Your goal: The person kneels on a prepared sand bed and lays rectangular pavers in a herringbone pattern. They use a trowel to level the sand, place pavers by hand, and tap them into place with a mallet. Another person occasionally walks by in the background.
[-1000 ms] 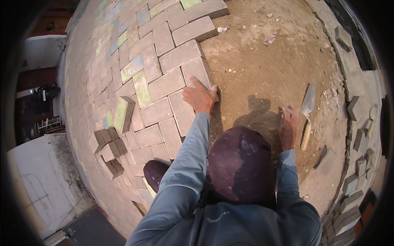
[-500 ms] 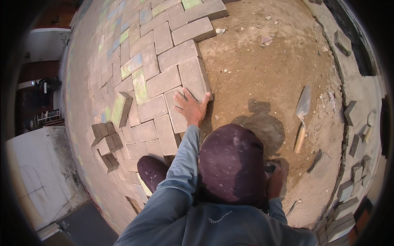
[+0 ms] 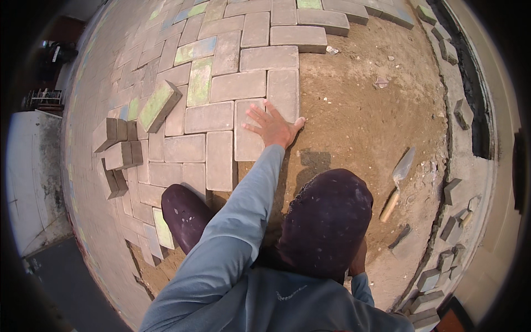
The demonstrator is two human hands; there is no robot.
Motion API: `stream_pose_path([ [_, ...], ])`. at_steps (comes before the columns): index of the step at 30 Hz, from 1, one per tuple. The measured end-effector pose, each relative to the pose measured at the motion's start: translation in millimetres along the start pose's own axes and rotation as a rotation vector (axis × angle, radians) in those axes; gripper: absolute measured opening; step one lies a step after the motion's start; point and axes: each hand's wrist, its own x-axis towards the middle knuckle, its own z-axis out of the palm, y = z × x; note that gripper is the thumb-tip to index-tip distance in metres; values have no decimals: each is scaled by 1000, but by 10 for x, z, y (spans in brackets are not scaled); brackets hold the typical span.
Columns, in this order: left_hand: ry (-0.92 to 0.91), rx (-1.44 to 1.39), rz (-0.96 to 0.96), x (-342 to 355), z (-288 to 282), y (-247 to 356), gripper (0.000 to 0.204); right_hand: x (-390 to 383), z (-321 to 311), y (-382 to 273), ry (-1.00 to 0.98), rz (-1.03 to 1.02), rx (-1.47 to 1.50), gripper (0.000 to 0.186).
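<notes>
My left hand (image 3: 275, 127) lies with spread fingers on a grey paving block (image 3: 249, 146) at the laid edge. Its thumb reaches past the block above (image 3: 283, 94), over the bare sand (image 3: 354, 119). Behind my bent right knee (image 3: 332, 221), only the wrist and part of my right hand (image 3: 358, 260) show. The fingers are hidden, and so is anything in them. A pointing trowel (image 3: 391, 205) with a wooden handle rests on the sand to the right.
Laid pavers (image 3: 210, 119) in a herringbone pattern spread to the left, some marked green or blue. On them sit a loose green-topped block (image 3: 160, 106) and a small pile of blocks (image 3: 120, 155). More loose blocks (image 3: 428, 279) line the right side, beside a dark channel (image 3: 480, 130).
The view has shifted, so the floor appears turned. My left hand keeps its place on the pavers with fingers spread. My right hand has gone further behind the knee.
</notes>
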Motion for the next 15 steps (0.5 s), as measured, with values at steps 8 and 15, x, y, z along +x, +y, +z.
stream_pose_path([
  [8, 52, 8, -17, 29, -35, -130, 130, 935, -190, -3029, -135, -644, -2, 54],
  [15, 73, -26, -3, 25, -25, 69, 134, 2691, 845, -3875, 44, -878, -592, 39],
])
